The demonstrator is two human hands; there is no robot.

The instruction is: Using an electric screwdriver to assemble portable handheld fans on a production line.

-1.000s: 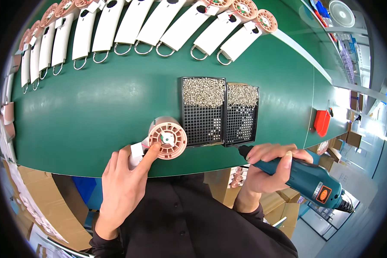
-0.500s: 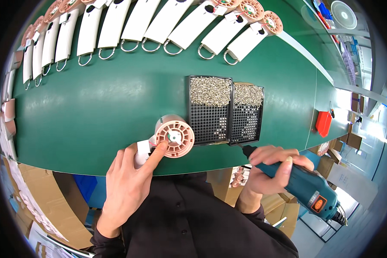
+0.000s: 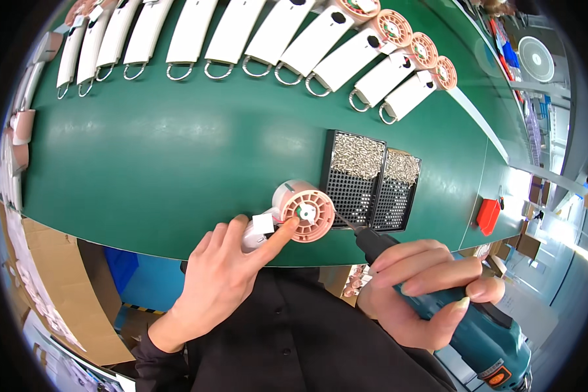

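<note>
My left hand (image 3: 219,281) is closed around the white handle of a small appliance body, its index finger pressed on the slotted face of the pink round head (image 3: 315,228). A white tab and a thin red wire show where handle and head join. In my right hand (image 3: 415,287) is a teal electric screwdriver (image 3: 480,343) with a black nose, tilted toward the left. Its thin bit reaches the right edge of the pink head; whether a screw sits on the tip is too small to tell.
Two black perforated trays (image 3: 350,189) with loose screws stand just behind the pink head. A curved row of similar white-handled bodies (image 3: 300,39) lines the far side of the green table (image 3: 163,163). A red bin (image 3: 488,216) stands at the right; cardboard boxes (image 3: 62,287) are below left.
The screwdriver's bit has moved from the front edge of the right tray to the pink head's right edge. The view has shifted, so the table things appear farther right. My left hand keeps its hold.
</note>
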